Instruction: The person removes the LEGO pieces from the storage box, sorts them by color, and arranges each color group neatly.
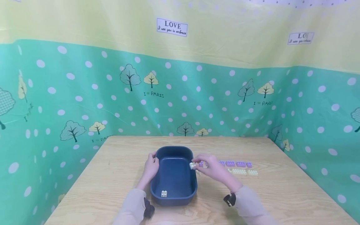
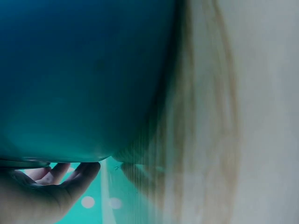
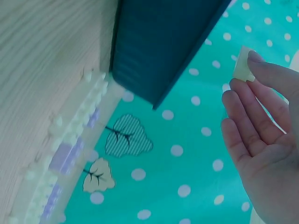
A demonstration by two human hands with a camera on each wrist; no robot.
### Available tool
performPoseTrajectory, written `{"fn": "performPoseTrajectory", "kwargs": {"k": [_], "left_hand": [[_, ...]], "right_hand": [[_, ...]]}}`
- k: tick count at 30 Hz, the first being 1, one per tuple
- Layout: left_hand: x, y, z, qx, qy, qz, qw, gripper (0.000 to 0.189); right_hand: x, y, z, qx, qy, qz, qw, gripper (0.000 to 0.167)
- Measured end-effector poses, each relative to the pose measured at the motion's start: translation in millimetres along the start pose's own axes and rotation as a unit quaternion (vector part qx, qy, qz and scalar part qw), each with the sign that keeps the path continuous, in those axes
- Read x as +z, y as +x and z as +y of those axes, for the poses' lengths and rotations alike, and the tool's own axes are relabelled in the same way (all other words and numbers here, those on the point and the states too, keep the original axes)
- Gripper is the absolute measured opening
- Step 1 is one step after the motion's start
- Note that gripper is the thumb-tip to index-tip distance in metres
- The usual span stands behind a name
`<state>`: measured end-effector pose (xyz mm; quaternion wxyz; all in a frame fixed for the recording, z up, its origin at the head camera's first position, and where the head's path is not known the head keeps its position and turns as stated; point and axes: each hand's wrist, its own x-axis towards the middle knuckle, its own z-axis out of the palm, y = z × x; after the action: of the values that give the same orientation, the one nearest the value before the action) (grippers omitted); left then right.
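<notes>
A dark blue plastic basin stands on the table. At its left side my left hand grips the rim; in the left wrist view its fingers touch the outer wall. Above the right rim, my right hand pinches a cream toy building block between thumb and fingertips. The right wrist view shows this block held up off the table, beyond the basin's edge. One cream building block lies inside the basin, at its near left corner.
Right of the basin lie a row of purple building blocks and, nearer to me, a row of cream ones. My right hand covers part of both rows. A green dotted curtain hangs behind the wooden table and along its sides.
</notes>
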<state>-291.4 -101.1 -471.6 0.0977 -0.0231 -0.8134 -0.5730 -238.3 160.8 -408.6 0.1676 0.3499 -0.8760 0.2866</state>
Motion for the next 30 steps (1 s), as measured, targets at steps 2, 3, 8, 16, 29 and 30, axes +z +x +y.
{"fn": "performPoseTrajectory", "kwargs": {"k": [2, 3, 8, 16, 29, 30], "left_hand": [[-0.4, -1.1, -0.1, 0.006, -0.001, -0.001, 1.0, 0.042], [-0.6, -1.7, -0.6, 0.012, -0.001, 0.0, 0.9999, 0.042], [-0.8, -4.1, -1.1, 0.038, 0.006, 0.005, 0.9992, 0.042], [-0.5, 3.3, -0.2, -0.005, 0.008, -0.009, 0.9999, 0.041], [-2.5, 3.5, 0.0, -0.013, 0.006, -0.013, 0.9998, 0.04], [-2.5, 3.6, 0.0, -0.015, 0.006, -0.014, 0.9998, 0.041]], "right_hand": [[-4, -3.3, 5, 0.016, -0.001, 0.005, 0.9999, 0.026], [-6, -4.9, 7, 0.02, -0.003, 0.007, 0.9998, 0.027], [-20, -12.4, 18, 0.041, -0.006, 0.012, 0.9991, 0.024], [-40, -24.9, 33, 0.077, -0.031, 0.025, 0.9962, 0.027], [-64, -48.5, 53, 0.124, -0.05, 0.042, 0.9901, 0.025], [-66, -50.2, 55, 0.129, -0.05, 0.044, 0.9895, 0.025]]}}
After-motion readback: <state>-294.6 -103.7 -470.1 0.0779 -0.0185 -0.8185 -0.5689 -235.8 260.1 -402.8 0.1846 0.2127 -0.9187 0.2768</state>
